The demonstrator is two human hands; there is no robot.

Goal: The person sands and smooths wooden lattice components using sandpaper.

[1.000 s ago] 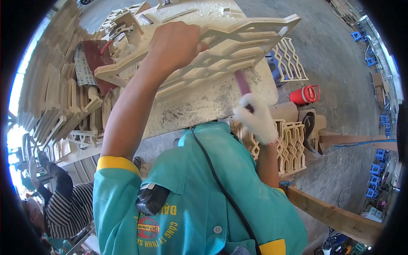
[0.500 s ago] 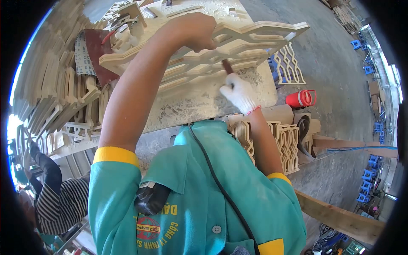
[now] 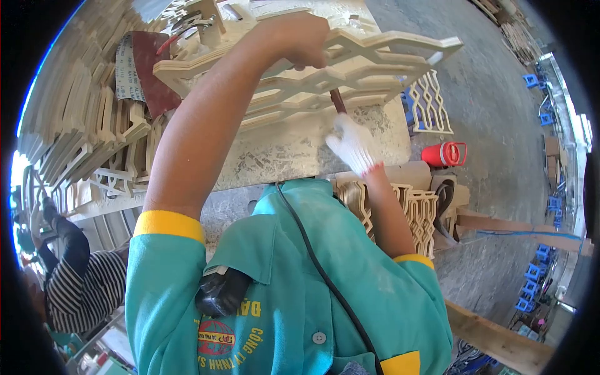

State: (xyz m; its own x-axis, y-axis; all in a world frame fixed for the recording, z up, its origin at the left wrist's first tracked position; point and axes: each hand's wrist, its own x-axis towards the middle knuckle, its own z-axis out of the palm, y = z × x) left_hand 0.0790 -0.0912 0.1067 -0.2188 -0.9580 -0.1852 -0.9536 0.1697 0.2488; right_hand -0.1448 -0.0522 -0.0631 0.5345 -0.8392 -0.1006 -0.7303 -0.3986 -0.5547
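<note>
My bare left hand is closed on the upper edge of a pale wooden lattice panel. The panel stands tilted on its long side over the workbench. My right hand, in a white knitted glove, is closed around a thin dark red-brown sanding stick. The stick's far end reaches into the lower openings of the panel, where its tip is partly hidden. The fingers of my left hand are partly turned away from view.
Stacked wooden pieces crowd the left, beside a red-brown sandpaper sheet. A red jug stands right of the bench. More lattice panels stand near my right forearm. A person in a striped shirt is at lower left.
The panel and my left hand have shifted slightly right in view. My gloved hand has moved a little lower, with the stick still reaching into the panel.
</note>
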